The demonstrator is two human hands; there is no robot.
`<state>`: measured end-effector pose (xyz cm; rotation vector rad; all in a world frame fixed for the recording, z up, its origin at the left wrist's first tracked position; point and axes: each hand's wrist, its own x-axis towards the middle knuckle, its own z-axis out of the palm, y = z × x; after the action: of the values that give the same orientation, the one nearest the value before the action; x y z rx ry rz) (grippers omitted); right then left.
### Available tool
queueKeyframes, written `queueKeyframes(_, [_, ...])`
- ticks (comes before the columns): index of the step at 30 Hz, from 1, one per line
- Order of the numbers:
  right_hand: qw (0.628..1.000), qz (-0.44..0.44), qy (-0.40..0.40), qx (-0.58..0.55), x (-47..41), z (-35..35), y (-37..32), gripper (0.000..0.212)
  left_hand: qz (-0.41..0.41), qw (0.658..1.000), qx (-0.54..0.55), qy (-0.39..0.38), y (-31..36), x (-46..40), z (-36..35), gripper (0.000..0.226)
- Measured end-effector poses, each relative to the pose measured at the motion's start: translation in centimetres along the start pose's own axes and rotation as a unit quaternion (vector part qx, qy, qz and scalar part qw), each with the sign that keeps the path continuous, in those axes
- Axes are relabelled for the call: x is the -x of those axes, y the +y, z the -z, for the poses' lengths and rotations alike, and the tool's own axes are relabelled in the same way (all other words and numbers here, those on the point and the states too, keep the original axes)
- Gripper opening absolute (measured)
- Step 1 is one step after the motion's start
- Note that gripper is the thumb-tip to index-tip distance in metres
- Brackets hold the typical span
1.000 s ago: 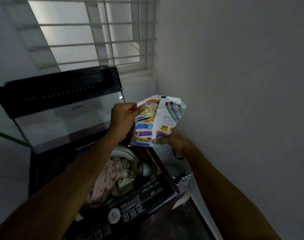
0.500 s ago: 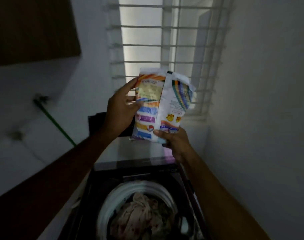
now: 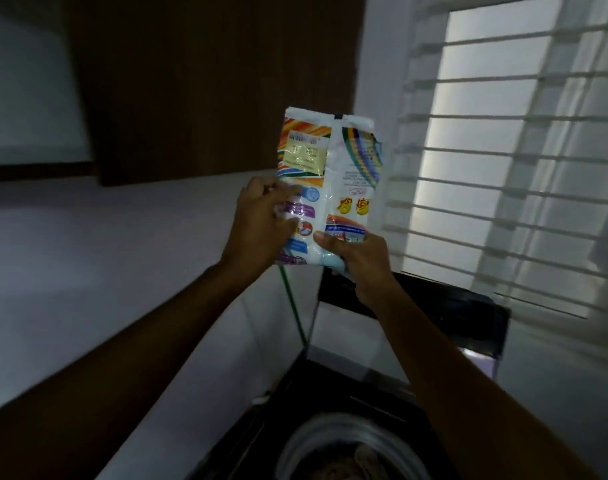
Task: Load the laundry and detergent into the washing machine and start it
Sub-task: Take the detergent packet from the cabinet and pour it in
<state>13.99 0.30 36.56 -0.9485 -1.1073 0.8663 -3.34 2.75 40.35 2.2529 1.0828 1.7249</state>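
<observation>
A white detergent packet [image 3: 333,168] with coloured stripes is held upright in front of me, high above the washing machine. My left hand [image 3: 257,226] grips its left side. My right hand [image 3: 358,261] holds its bottom right corner. The top-loading washing machine [image 3: 316,393] is at the bottom of the view with its dark lid [image 3: 434,313] raised. Its round drum opening [image 3: 340,441] shows a bit of laundry [image 3: 361,462], mostly cut off by the frame edge.
A dark wooden cabinet [image 3: 209,81] hangs on the white wall at upper left. A barred window [image 3: 503,150] is at the right, behind the lid. A thin green hose [image 3: 292,306] runs down the wall behind the machine.
Both hands have lifted the packet higher, from beside the raised lid to well above the machine. The view has swung left and up, bringing the cabinet in. My left hand has slid lower on the packet.
</observation>
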Motion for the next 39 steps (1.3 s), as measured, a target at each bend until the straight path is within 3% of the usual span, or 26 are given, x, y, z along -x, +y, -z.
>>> queueKeyframes(4, [0.999, 0.020, -0.039, 0.032, -0.7, -6.1, -1.6, 0.047, -0.017, 0.993, -0.111, 0.039, -0.6, 0.0, 5.1, 0.044])
queueKeyframes(11, [0.992, 0.047, -0.109, -0.035, 0.9, -18.7, -5.9, 0.047, -0.085, 0.944, -0.295, 0.123, -0.6, 0.9, 16.5, 0.032])
queueKeyframes(20, [0.976, 0.029, -0.173, -0.126, 3.4, -34.1, -10.6, 0.050, -0.011, 0.895, -0.396, 0.206, -0.7, 1.8, 29.3, 0.031])
queueKeyframes(23, [0.973, -0.001, -0.174, -0.152, 3.9, -38.4, -11.7, 0.043, 0.032, 0.903, -0.371, 0.214, -1.3, 2.0, 31.6, 0.035])
queueKeyframes(27, [0.970, -0.019, -0.190, -0.149, 3.7, -42.9, -11.9, 0.049, 0.084, 0.921, -0.321, 0.204, -1.9, 1.8, 34.0, 0.034])
queueKeyframes(31, [0.965, -0.029, -0.220, -0.143, 4.3, -47.3, -11.1, 0.048, 0.181, 0.944, -0.135, 0.241, -2.4, 1.7, 36.1, 0.035])
queueKeyframes(34, [0.958, -0.034, -0.247, -0.139, 5.7, -50.5, -10.7, 0.036, 0.226, 0.932, -0.055, 0.277, -3.7, 1.5, 38.3, 0.043])
queueKeyframes(37, [0.951, -0.027, -0.290, -0.106, 7.0, -53.6, -10.5, 0.017, 0.236, 0.914, -0.057, 0.325, -5.2, 1.6, 40.7, 0.048])
queueKeyframes(39, [0.947, -0.010, -0.312, -0.080, 7.6, -55.5, -10.5, 0.015, 0.240, 0.903, -0.058, 0.351, -5.8, 1.3, 42.4, 0.048])
